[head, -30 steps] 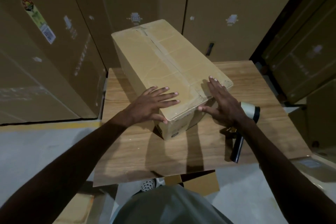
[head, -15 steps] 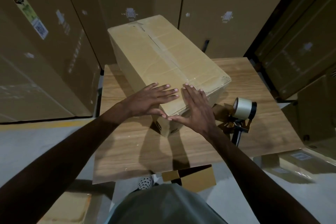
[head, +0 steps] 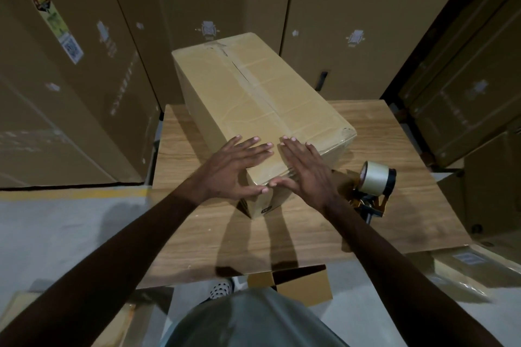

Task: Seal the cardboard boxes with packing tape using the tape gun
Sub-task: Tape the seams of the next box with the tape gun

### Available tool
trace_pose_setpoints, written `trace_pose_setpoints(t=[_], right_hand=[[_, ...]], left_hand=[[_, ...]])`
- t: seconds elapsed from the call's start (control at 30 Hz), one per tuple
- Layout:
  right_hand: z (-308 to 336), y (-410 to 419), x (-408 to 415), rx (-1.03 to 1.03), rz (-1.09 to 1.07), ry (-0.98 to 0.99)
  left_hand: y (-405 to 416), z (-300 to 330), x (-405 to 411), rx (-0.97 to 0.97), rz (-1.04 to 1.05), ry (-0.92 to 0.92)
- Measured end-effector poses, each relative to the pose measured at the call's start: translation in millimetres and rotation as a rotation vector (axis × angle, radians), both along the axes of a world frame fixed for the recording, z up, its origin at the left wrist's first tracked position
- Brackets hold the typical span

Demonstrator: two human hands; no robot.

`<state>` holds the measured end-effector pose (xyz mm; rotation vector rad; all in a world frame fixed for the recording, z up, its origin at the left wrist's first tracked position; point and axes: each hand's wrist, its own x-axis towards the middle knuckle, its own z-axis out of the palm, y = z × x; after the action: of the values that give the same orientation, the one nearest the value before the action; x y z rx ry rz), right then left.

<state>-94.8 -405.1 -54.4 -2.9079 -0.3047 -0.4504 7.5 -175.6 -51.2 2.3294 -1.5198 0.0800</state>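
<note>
A long cardboard box (head: 253, 98) lies at an angle on the wooden table (head: 310, 234), with shiny tape running down its top seam. My left hand (head: 236, 169) lies flat on the near end of the box top, fingers straight. My right hand (head: 304, 166) lies flat beside it, pressing on the taped seam, and the two thumbs almost meet at the near edge. The tape gun (head: 375, 189), with a roll of clear tape and a black handle, lies on the table to the right of my right wrist, untouched.
Tall cardboard cartons (head: 70, 79) stand close on the left, behind and on the right of the table. A small open box (head: 298, 284) sits on the floor under the table's near edge. A flat carton (head: 465, 265) lies at the lower right.
My right hand slid left from the box's right edge onto the taped seam, next to my left hand. The tape gun, earlier half hidden by my right wrist, now shows fully.
</note>
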Motion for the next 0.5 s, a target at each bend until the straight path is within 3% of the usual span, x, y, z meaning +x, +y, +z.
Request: trace_pose_setpoints(t=[0.2,0.33,0.5], right_hand=[[1,-24,1,0.022,0.131,0.016],[13,-43,9,0.072,0.056,0.055],[9,-41,15,0.02,0.03,0.148]], left_hand=[[-11,0,-19,0.046,0.171,0.014],[-27,3,-29,0.062,0.353,0.045],[-17,-5,-16,-0.02,0.249,0.034]])
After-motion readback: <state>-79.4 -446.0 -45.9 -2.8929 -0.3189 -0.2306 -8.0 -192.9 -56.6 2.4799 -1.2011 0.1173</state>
